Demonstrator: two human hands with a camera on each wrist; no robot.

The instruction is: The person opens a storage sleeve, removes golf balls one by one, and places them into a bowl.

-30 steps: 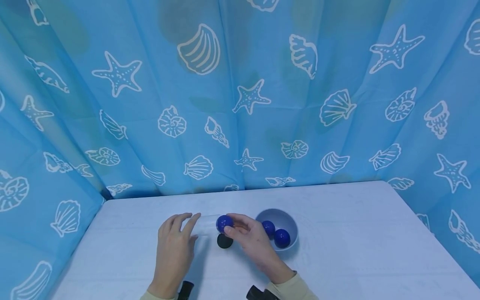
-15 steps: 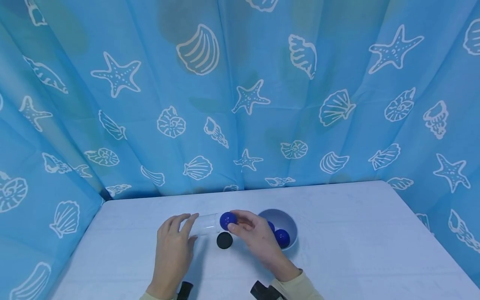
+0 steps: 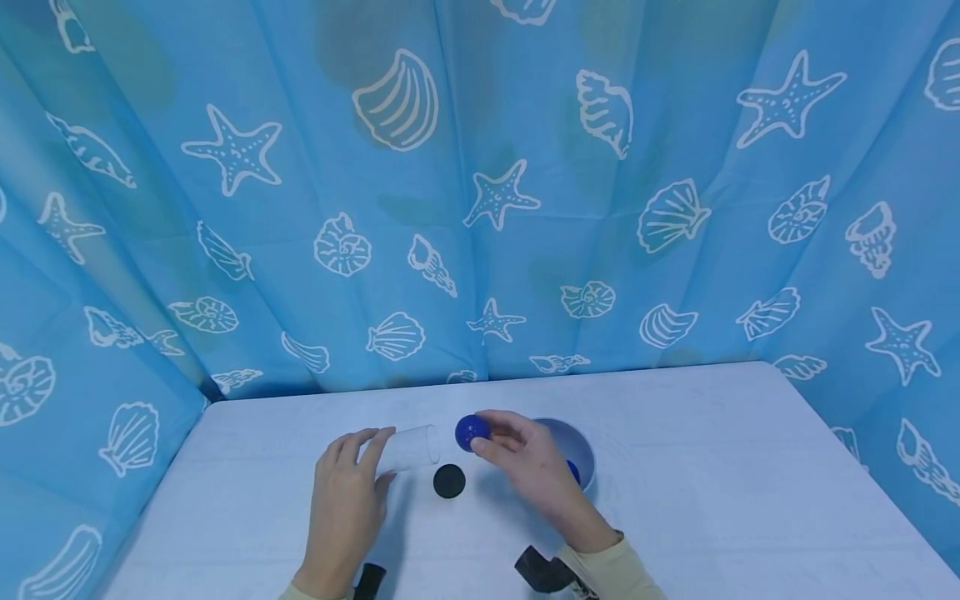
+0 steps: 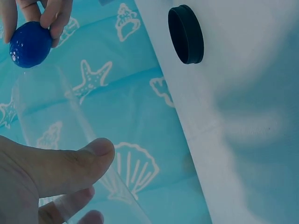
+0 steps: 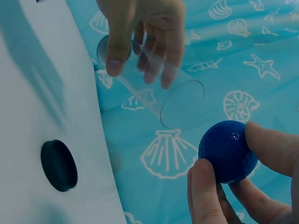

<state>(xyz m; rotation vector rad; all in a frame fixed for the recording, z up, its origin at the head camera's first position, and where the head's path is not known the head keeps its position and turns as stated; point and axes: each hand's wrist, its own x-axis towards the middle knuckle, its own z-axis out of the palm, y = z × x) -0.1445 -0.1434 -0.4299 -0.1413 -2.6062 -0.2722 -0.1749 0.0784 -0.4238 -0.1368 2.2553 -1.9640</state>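
My left hand (image 3: 348, 483) grips a clear, open-mouthed cylinder (image 3: 411, 447), held tilted with its mouth toward the right. In the right wrist view, the left thumb lies on one side of the cylinder (image 5: 180, 100), with the fingers on the other. My right hand (image 3: 536, 471) pinches a shiny blue ball (image 3: 472, 433) between thumb and fingers, just to the right of the mouth. Up close in the right wrist view, the blue ball (image 5: 228, 151) has a dimpled surface. The cylinder looks see-through along its length, with no ball inside.
A round black lid (image 3: 449, 481) lies on the white-covered table (image 3: 712, 467) below the cylinder's mouth. Behind my right hand stands a light grey-blue bowl (image 3: 587, 442), with part of another blue ball (image 3: 573, 472) showing. A blue seashell-patterned curtain (image 3: 480, 267) surrounds the table.
My right hand has drawn the blue ball away from the cylinder's mouth, to the right and slightly up. It now covers more of the bowl. The left hand has barely moved.
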